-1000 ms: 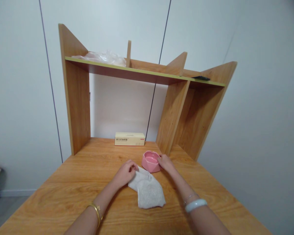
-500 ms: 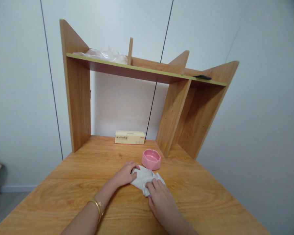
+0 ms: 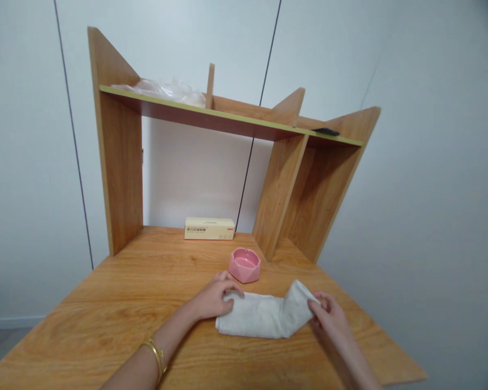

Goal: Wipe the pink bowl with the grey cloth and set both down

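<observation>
A pale grey cloth, folded into a long strip, lies across the desk in front of me. My left hand is on its left end, thumb and fingers curled over the cloth's upper corner. At the other end, my right hand pinches the edge between thumb and fingers. That right part is raised off the desk in a bent fold, while the left part rests flat. Just beyond the cloth stands a pink faceted ashtray, apart from both hands.
The wooden desk carries a hutch with a divider at the right. A cream oblong box with printed characters stands at the back. On the upper shelf lie a clear plastic bag and a flat dark object.
My right hand has moved right with the cloth's end, and the bunched cloth is now stretched into a strip. My left hand stays at its left end. The view has shifted slightly.
</observation>
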{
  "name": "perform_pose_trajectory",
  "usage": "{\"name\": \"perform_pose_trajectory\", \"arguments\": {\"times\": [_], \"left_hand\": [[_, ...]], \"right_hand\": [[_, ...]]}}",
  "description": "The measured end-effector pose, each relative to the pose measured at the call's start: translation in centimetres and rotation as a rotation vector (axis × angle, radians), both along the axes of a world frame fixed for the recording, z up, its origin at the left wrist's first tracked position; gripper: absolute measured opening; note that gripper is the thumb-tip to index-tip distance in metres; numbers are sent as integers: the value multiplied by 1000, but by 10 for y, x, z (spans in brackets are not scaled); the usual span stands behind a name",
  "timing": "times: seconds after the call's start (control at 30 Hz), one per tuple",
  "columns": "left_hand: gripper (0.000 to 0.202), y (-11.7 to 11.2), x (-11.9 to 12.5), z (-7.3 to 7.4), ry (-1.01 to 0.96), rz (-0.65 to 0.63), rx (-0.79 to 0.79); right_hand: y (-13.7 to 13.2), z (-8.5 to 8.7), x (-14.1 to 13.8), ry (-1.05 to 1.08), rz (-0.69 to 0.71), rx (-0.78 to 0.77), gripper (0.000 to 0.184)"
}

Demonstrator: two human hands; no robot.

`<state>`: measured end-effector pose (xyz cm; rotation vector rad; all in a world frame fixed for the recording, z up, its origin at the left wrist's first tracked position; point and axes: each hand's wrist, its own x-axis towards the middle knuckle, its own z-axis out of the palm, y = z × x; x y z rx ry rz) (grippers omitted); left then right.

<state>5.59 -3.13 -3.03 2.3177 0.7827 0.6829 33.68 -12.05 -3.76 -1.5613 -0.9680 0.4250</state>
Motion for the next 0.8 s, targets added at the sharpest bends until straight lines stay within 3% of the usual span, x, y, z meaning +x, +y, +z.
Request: {"name": "perform_pose_trajectory", "arguments": {"times": [0.07, 0.17, 0.27, 0.37, 0.53, 0.7, 0.8], "left_hand": [[33, 0, 0, 0, 67, 4, 45], [28, 2, -3, -3, 155, 18, 86], [24, 8, -7, -7, 157, 87, 88], [23, 15, -13, -10, 126, 225, 77], [30, 21, -17, -9, 117, 350, 120], [29, 20, -15, -9, 128, 331, 146], [29, 21, -16, -10, 126, 341, 149]], "right_hand": [[3, 4, -19, -80, 11, 93, 27], [11, 11, -69, -214, 109, 138, 23], [13, 14, -121, -442, 309, 20, 18], [5, 15, -148, -708, 546, -150, 23], [-10, 9, -135, -1005, 537, -186, 50], [3, -11, -101, -1154, 391, -291, 48], [14, -12, -84, -1149, 341, -270, 48]]}}
